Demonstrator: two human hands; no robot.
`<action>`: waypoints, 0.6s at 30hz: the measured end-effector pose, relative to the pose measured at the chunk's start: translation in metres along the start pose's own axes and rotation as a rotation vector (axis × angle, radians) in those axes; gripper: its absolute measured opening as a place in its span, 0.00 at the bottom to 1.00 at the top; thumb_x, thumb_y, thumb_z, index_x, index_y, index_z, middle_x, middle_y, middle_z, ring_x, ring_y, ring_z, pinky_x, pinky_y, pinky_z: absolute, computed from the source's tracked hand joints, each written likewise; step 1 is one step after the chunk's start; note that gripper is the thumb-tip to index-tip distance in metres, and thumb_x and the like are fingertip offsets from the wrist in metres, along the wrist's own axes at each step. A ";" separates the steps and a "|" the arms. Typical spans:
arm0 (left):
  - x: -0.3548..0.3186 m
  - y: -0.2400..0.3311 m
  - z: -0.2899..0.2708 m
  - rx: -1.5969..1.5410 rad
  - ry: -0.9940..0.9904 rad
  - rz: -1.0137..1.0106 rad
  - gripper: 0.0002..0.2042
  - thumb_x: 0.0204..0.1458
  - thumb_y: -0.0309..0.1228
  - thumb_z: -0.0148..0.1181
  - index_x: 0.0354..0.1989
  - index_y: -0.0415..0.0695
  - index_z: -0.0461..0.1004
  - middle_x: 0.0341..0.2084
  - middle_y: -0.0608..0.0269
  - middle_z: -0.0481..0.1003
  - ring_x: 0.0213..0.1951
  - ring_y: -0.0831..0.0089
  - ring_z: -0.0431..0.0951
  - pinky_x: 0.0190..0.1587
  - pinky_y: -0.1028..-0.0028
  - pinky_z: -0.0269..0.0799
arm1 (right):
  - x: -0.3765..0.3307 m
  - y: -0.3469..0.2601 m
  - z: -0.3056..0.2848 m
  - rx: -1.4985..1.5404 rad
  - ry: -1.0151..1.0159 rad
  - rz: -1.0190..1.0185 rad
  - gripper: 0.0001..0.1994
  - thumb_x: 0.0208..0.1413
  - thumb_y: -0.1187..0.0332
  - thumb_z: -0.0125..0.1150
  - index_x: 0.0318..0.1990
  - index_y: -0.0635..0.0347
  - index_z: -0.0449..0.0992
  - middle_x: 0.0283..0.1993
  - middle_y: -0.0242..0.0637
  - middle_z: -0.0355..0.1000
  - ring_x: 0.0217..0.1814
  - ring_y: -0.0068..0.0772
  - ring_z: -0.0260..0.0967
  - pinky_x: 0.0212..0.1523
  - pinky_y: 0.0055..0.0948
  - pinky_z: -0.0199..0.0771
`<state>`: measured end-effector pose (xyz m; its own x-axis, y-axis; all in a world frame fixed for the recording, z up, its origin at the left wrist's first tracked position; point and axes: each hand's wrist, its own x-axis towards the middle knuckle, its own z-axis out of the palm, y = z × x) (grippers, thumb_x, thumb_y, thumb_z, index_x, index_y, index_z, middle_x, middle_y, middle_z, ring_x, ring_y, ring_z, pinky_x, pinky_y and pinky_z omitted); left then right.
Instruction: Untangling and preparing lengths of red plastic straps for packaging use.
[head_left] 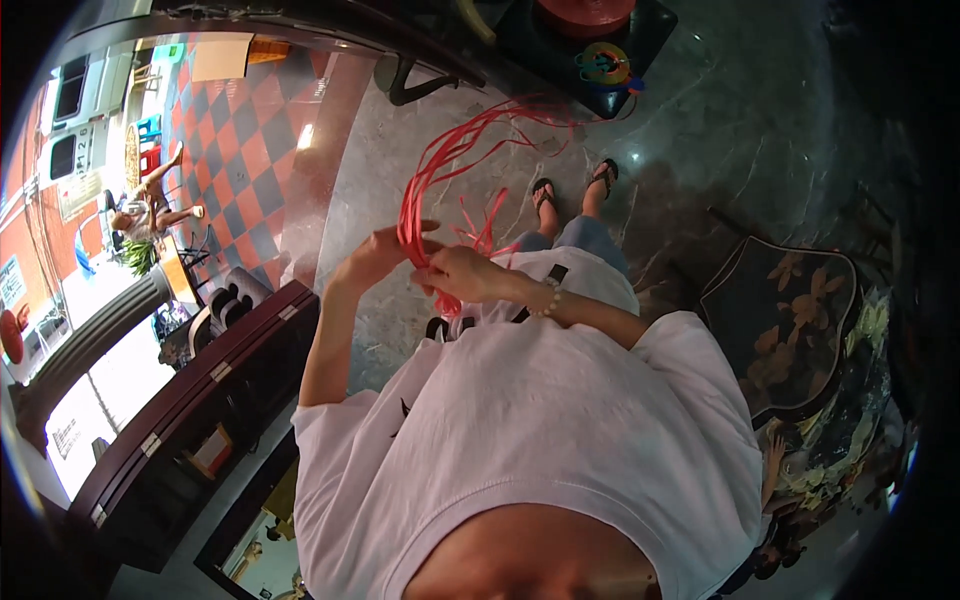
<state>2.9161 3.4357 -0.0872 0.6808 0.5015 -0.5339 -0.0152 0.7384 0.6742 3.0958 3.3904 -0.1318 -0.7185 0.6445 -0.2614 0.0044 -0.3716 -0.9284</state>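
Observation:
A bundle of thin, shiny red plastic strips [411, 208] is between my hands, in front of my waist. The strips rise from my fingers and arc away to the far right, with loose ends fanning out over the floor. My left hand [372, 260] is curled at the bundle's left side, its fingers partly behind the strips. From the right, my right hand [468, 274] pinches the same bundle lower down, with a bead bracelet on that wrist. Shorter red ends [486, 232] stick up just beyond my right hand, and some hang below it.
A dark square stool [640, 50] at the far side carries a red round object [588, 14] and a multicoloured ring-shaped item [604, 64]. A flower-patterned chair [790, 310] stands right. Another person's hand [775, 455] shows behind it. Left, a dark wooden door [215, 385] borders an opening; someone [150, 215] sits outside.

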 end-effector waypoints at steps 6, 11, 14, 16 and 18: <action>0.040 -0.010 -0.024 -0.324 0.201 -0.091 0.09 0.56 0.32 0.48 0.42 0.43 0.67 0.26 0.69 0.70 0.35 0.75 0.72 0.48 0.69 0.67 | -0.007 0.048 -0.013 -0.752 0.203 -0.022 0.17 0.55 0.56 0.46 0.29 0.59 0.75 0.28 0.44 0.72 0.33 0.46 0.71 0.36 0.43 0.69; 0.040 -0.046 -0.030 -0.590 0.488 0.351 0.05 0.56 0.32 0.47 0.35 0.45 0.68 0.27 0.68 0.71 0.36 0.70 0.71 0.50 0.64 0.65 | -0.039 0.078 -0.056 -0.905 0.218 0.031 0.12 0.53 0.61 0.48 0.30 0.57 0.74 0.29 0.42 0.72 0.36 0.44 0.71 0.35 0.43 0.70; 0.034 -0.063 -0.044 -0.671 0.491 0.437 0.05 0.56 0.33 0.47 0.35 0.46 0.68 0.28 0.68 0.72 0.39 0.68 0.71 0.53 0.62 0.62 | -0.065 0.111 -0.075 -0.937 0.235 0.120 0.11 0.52 0.61 0.50 0.30 0.58 0.73 0.30 0.42 0.72 0.36 0.44 0.71 0.34 0.41 0.70; 0.036 -0.076 -0.044 -0.660 0.495 0.452 0.06 0.56 0.33 0.48 0.34 0.47 0.68 0.28 0.69 0.72 0.39 0.68 0.71 0.53 0.62 0.61 | -0.083 0.124 -0.085 -0.931 0.214 0.157 0.11 0.52 0.61 0.50 0.30 0.59 0.73 0.30 0.42 0.72 0.35 0.44 0.71 0.33 0.42 0.70; 0.035 -0.082 -0.047 -0.646 0.497 0.467 0.06 0.56 0.34 0.48 0.34 0.47 0.68 0.29 0.69 0.72 0.39 0.68 0.70 0.53 0.62 0.61 | -0.100 0.148 -0.092 -0.929 0.305 0.140 0.12 0.52 0.60 0.51 0.29 0.60 0.72 0.29 0.43 0.71 0.30 0.48 0.71 0.30 0.45 0.70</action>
<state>2.9070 3.4137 -0.1855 0.1149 0.8352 -0.5379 -0.7132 0.4462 0.5405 3.2322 3.3330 -0.2673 -0.4608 0.8277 -0.3203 0.7134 0.1308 -0.6884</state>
